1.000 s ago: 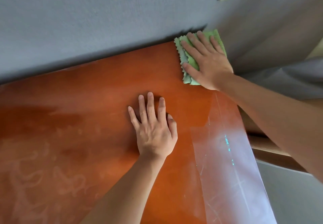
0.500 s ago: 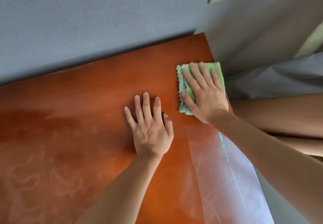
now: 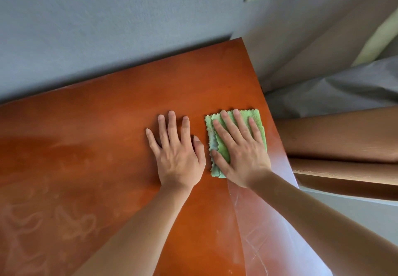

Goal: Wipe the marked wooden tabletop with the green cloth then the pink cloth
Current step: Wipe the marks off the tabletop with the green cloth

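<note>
You are pressing the green cloth (image 3: 237, 138) flat under your right hand (image 3: 241, 148), fingers straight, near the tabletop's (image 3: 97, 125) right edge. Your left hand (image 3: 178, 153) is resting open beside it. Pale marks are showing at lower left; the pink cloth isn't in view.

Left hand (image 3: 179, 155): I see it flat, palm down, fingers straight and a little spread, pointing to about 12 o'clock, thumb out toward 2 o'clock.
Left forearm: bare, running in from 7 o'clock.
Right hand (image 3: 239, 148): flat, palm down, fingers straight, pointing to about 11 o'clock, pressing on the cloth (image 3: 258, 120).
Right forearm: bare, coming in from 4 o'clock.
Spacing: I see the hands side by side, thumbs nearly touching.
</note>
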Motion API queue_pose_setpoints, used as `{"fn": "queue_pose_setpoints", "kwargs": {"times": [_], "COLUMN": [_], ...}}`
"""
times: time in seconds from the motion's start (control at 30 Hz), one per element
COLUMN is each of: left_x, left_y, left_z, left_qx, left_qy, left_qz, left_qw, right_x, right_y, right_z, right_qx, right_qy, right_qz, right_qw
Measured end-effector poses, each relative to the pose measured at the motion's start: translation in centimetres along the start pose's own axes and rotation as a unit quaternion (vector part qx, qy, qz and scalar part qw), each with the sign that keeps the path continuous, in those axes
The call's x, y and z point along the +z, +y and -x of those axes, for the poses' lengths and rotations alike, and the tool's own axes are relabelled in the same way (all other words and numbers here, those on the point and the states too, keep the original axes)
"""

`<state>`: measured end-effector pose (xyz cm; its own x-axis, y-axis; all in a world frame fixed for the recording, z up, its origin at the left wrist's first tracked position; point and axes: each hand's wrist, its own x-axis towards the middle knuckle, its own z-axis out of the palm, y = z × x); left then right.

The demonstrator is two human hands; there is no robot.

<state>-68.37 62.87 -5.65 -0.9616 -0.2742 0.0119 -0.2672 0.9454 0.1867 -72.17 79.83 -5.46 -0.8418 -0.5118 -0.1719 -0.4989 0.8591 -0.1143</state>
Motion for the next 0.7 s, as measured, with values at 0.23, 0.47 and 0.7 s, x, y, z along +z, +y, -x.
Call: {"fn": "queue_pose_setpoints", "kwargs": {"times": [0.23,0.47,0.7], "left_x": [0.1,0.2,0.0], "left_y": [-0.1,-0.2,-0.1], "left_z": [0.1,0.0,-0.2], "left_qx": [-0.004,-0.006,-0.007], "left_qy": [0.005,0.001,-0.006], "left_qz": [0.003,-0.001,-0.013], "left_qw": [1.000,1.000,1.000], "right_x": [-0.7,-2.5,-4.3], "right_y": [1.8,4.7,5.5], "right_z": [-3.8,-11.0,-17.8], "right_qx": [0.072,0.096,0.092], "right_qy": [0.029,0.025,0.020], "right_qz": [-0.010,-0.002,-0.037], "right_qw": [0.997,0.995,0.995]}}
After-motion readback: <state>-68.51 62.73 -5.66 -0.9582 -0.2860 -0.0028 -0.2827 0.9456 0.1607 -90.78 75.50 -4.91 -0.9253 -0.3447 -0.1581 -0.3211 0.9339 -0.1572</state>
